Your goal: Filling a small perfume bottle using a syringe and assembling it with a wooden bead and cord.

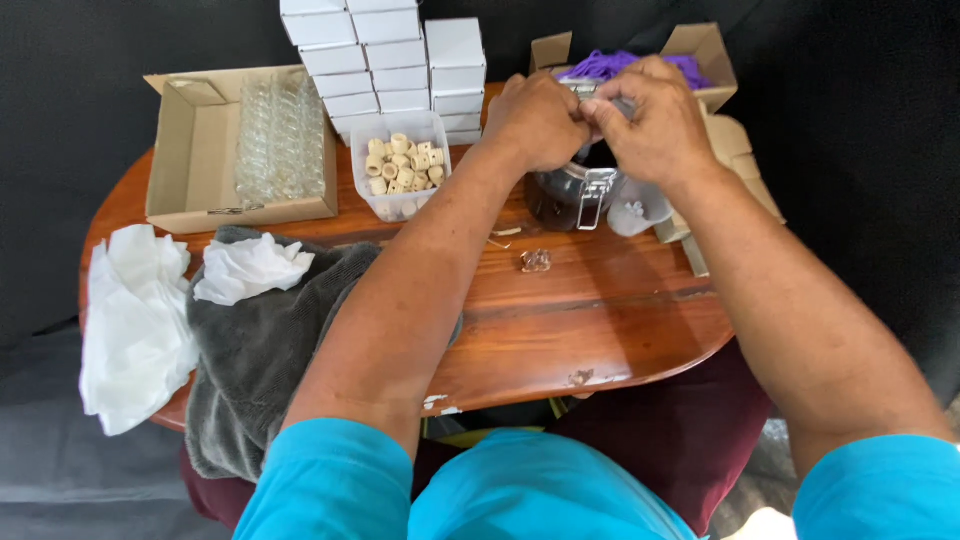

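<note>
My left hand [538,118] and my right hand [650,122] meet above a dark glass jar [560,195] with a metal clip clasp [596,192]. Both have their fingers pinched together on a small item between them, too hidden to identify. Purple strands [605,65] lie in an open cardboard box [708,48] just behind the hands. A small clear glass piece [536,261] lies on the wooden table [600,310] in front of the jar.
A clear tub of cream-coloured corks [402,165] stands left of the jar. Stacked white boxes [400,60] rise behind it. A cardboard box of glass vials [280,140] sits far left. A grey towel [260,340] and white tissues [135,320] cover the left edge.
</note>
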